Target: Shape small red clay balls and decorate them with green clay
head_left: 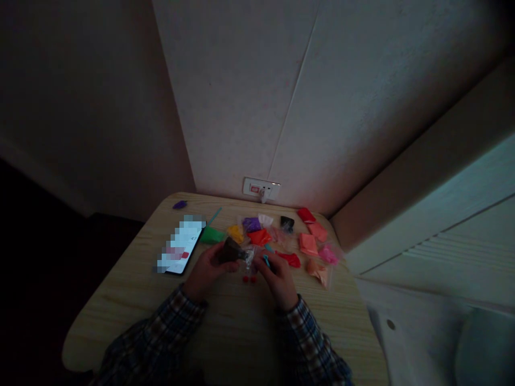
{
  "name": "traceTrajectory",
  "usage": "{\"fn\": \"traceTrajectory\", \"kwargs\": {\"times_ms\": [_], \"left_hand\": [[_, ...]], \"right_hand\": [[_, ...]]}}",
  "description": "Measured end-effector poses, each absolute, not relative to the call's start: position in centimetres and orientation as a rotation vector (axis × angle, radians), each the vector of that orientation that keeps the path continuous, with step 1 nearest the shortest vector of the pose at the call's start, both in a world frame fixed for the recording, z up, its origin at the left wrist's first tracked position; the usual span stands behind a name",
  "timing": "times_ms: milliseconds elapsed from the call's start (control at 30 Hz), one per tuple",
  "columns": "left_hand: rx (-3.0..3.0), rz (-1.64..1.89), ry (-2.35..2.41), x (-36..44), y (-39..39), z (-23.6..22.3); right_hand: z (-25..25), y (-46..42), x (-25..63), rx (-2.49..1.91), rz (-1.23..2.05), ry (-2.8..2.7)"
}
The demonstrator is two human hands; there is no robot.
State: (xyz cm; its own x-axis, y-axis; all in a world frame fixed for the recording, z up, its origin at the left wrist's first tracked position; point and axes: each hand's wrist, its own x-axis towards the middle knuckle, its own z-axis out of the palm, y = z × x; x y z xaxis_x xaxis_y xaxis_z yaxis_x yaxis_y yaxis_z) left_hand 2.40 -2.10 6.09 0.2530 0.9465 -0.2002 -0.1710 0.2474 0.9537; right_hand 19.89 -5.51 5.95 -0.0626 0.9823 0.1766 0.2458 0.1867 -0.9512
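My left hand (211, 268) is closed around a small clear bag of dark brown modelling clay (230, 251), held a little above the table. The bag's crinkled clear end (248, 258) points toward my right hand (278, 276). Between the thumb and fingers of that hand is a small turquoise plastic tool (266, 260). Whether these fingers also touch the bag's end, I cannot tell. Two small red balls (249, 279) lie on the table just below the hands. A bag of red clay (290, 259) lies right behind my right hand.
Several bags of coloured clay, among them green (212, 236), orange-red (259, 237) and peach (317, 271), lie across the wooden table (132, 300). A lit phone (183, 246) lies left. A wall socket (261, 188) with a plug is behind the table's back edge.
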Motion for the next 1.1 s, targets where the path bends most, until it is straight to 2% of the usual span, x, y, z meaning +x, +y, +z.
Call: {"fn": "traceTrajectory", "kwargs": {"times_ms": [400,667,833,1100], "left_hand": [[1.115,1.037,1.035,2.3,-2.0,5.3],[1.505,1.267,1.179,2.2,-2.7,5.9],[1.948,1.135,0.929,2.5,-3.5,6.1],[1.887,1.038,0.943,2.7,-3.5,6.1]], "right_hand": [[5.7,-5.5,19.9,-1.237,0.932,-1.514],[5.7,-5.8,19.4,-1.254,0.802,-1.580],[5.7,-5.9,19.0,-1.228,0.694,-1.705],[5.6,-6.2,18.8,-1.200,0.569,-1.903]]}}
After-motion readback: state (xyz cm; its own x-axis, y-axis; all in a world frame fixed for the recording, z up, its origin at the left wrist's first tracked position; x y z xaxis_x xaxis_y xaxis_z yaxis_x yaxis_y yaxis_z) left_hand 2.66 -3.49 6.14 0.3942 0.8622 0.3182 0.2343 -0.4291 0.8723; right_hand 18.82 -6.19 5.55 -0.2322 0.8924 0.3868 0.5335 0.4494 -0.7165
